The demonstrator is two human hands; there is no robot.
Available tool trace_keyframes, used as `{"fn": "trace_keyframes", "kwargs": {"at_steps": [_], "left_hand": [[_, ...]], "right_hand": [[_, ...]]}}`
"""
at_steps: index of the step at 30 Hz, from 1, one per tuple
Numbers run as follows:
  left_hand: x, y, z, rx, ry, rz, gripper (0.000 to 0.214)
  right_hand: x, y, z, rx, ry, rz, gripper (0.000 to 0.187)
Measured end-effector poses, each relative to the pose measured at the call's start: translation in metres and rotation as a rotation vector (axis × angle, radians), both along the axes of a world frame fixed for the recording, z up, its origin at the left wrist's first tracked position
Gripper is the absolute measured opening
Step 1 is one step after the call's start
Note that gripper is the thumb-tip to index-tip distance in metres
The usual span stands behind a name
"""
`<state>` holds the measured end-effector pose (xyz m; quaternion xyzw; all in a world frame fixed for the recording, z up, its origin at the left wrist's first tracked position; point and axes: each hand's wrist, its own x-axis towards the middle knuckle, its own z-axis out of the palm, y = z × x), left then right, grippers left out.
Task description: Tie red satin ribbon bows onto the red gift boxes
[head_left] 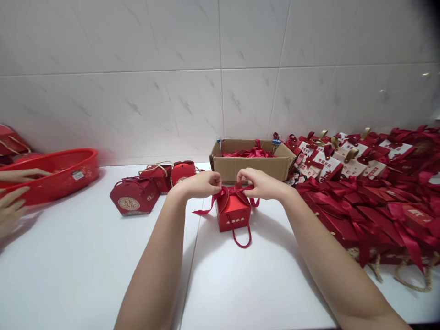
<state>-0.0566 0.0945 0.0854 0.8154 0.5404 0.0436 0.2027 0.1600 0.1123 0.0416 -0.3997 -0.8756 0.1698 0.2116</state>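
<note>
A small red gift box stands upright on the white table in front of me, its rope handle drooping down the near side. A red ribbon runs through the top flaps, one tail trailing out to the left. My left hand pinches the ribbon at the box's upper left. At the upper right, my right hand has its fingers closed on the ribbon's other side. The exact fingertip hold is partly hidden by the flaps.
Behind the box sits a cardboard box of red ribbons. Several finished red gift boxes crowd the right side. Left of my arm stand a few more red boxes. Another person's hands are at a red plastic basin far left.
</note>
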Motion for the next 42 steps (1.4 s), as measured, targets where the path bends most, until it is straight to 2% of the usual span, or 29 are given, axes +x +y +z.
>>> {"fn": "trace_keyframes", "kwargs": {"at_steps": [5, 8, 14, 18, 23, 30, 33, 37, 42], "left_hand": [[-0.002, 0.000, -0.001, -0.075, -0.078, 0.031, 0.017], [-0.001, 0.000, -0.001, -0.095, -0.109, 0.038, 0.025], [0.003, 0.001, -0.001, -0.017, 0.023, 0.036, 0.030], [0.003, 0.006, -0.005, -0.052, 0.041, 0.064, 0.031], [0.000, 0.009, -0.008, -0.065, 0.061, 0.113, 0.030], [-0.004, -0.006, 0.009, -0.032, 0.014, 0.160, 0.041], [-0.003, -0.016, 0.018, -0.005, -0.076, 0.143, 0.042], [-0.001, -0.025, 0.026, -0.022, -0.228, 0.093, 0.037], [-0.004, -0.028, 0.028, -0.044, -0.327, 0.141, 0.035]], "right_hand": [[0.000, -0.001, 0.005, 0.001, 0.031, -0.010, 0.008], [0.002, -0.002, 0.008, -0.054, 0.037, -0.005, 0.012], [0.002, 0.001, 0.004, -0.132, -0.002, -0.091, 0.019], [-0.001, 0.004, -0.001, -0.242, -0.028, -0.120, 0.021], [-0.005, 0.007, -0.005, -0.298, -0.039, -0.151, 0.021], [0.004, -0.005, 0.009, -0.282, -0.006, -0.150, 0.016], [0.008, -0.011, 0.016, -0.231, 0.022, -0.127, 0.024], [0.012, -0.014, 0.021, -0.180, -0.047, -0.115, 0.028], [0.022, -0.023, 0.029, -0.168, -0.091, -0.250, 0.027]]}}
